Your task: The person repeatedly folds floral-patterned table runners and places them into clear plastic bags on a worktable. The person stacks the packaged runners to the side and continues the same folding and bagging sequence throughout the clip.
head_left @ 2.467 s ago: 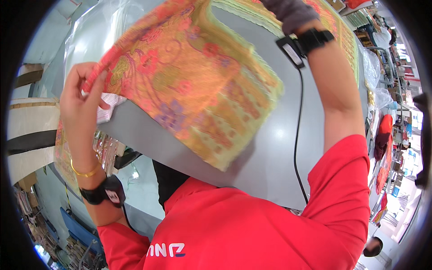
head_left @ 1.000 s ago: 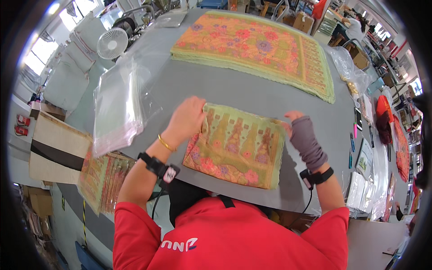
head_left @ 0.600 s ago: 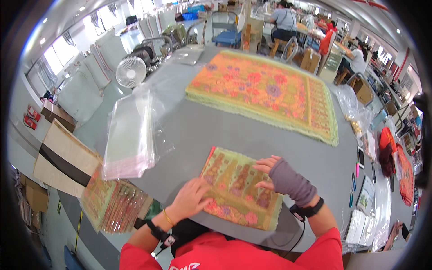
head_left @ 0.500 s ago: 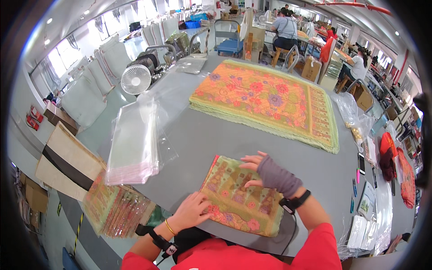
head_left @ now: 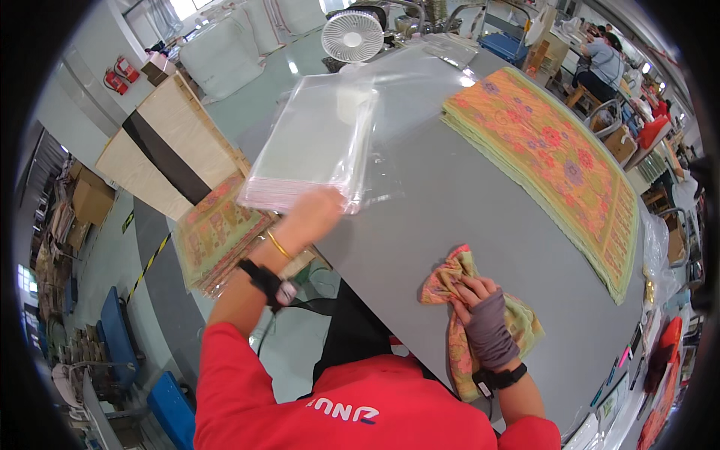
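My right hand, in a grey fingerless sleeve, is closed on a floral cloth. Orange and green, that cloth is bunched and crumpled under my fingers on the grey table. Farther left, my left hand is at the near, pinkish edge of a stack of clear plastic bags. Motion smears its fingers, so whether they grip a bag cannot be seen. A neat stack of similar floral cloths with green edges lies at the far right of the table.
Bagged patterned cloths are piled by the table's left edge, beside a cream board with a dark stripe. A white fan stands beyond the bags. Pens and plastic wrap lie along the right. People sit working in the background.
The cloth that lay folded flat under both hands is now bunched in my right hand. My left hand has left it and moved to the bags. The view has turned left.
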